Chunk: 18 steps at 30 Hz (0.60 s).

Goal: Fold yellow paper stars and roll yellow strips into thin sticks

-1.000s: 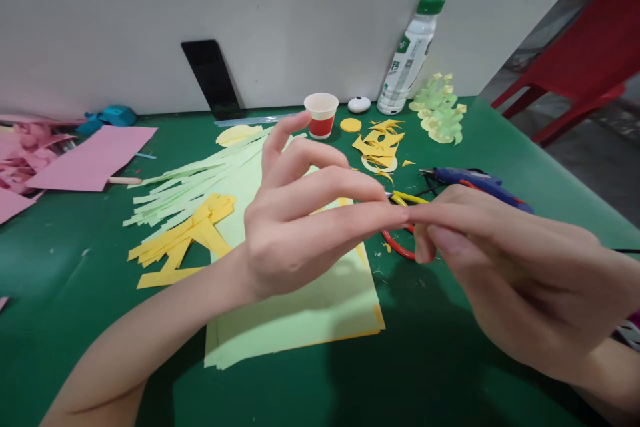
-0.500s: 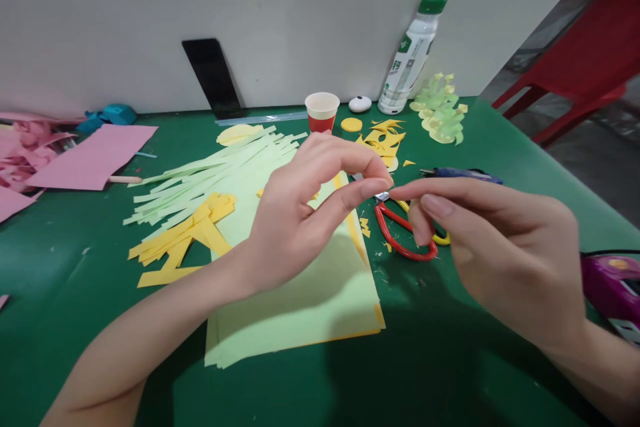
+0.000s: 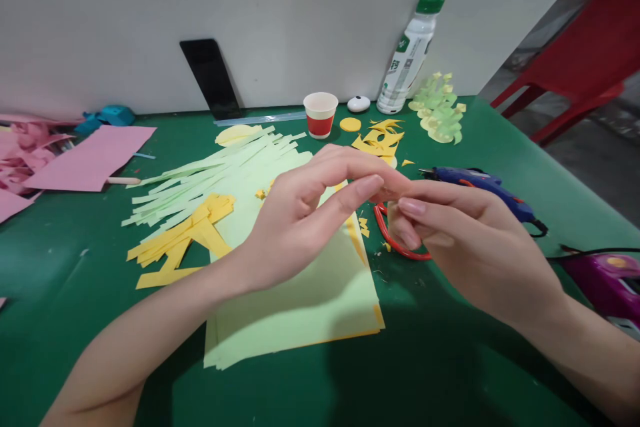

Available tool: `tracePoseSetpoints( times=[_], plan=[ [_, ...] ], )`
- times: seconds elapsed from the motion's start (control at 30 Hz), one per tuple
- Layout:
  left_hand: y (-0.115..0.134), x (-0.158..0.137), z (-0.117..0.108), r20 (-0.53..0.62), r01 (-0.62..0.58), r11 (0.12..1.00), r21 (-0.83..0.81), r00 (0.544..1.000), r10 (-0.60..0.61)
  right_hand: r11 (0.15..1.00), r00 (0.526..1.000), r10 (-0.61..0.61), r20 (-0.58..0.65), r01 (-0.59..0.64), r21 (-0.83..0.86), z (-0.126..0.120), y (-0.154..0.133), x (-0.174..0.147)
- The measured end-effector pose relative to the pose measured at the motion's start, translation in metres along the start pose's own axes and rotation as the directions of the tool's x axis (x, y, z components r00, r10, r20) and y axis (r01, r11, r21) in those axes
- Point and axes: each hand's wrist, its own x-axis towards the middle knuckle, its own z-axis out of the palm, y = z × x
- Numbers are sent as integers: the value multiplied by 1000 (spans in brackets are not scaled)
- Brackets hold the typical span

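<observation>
My left hand (image 3: pixel 305 213) hovers above a stack of pale green paper sheets (image 3: pixel 300 300), thumb and forefinger closed in a pinch. Fingertip to fingertip with it, my right hand (image 3: pixel 460 233) is closed in a pinch as well. Whatever sits between the fingers is too small or too hidden to make out. Below the right fingers lie scissors (image 3: pixel 387 233), of which a red handle shows. Tiny yellow folded pieces (image 3: pixel 261 193) rest on the green paper, just behind the left hand. Yellow paper strips (image 3: pixel 187 233) and pale green strips (image 3: pixel 215 170) lie to the left.
A red-and-white paper cup (image 3: pixel 321 117), a bottle (image 3: pixel 411 57) and a black phone (image 3: pixel 211 77) stand along the wall. Yellow paper scraps (image 3: pixel 381 140), a blue glue gun (image 3: pixel 480 187) and a purple device (image 3: pixel 607 280) are on the right. Pink paper (image 3: pixel 95 157) lies left.
My right hand has moved left and now meets the left fingertips more closely, covering more of the scissors. My left hand has dipped slightly, uncovering the cup.
</observation>
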Motion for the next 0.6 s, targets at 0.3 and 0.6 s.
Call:
tracePoseSetpoints(
  times=[0.3,0.6],
  plan=[
    [-2,1,0,34,-39,998,49,999,38,993,993,114,17,-114,41,1,-1,1],
    [-4,2,1,-60,-55,995,81,996,60,998,995,59,-84,-61,-18,-5,1,-1]
  ],
)
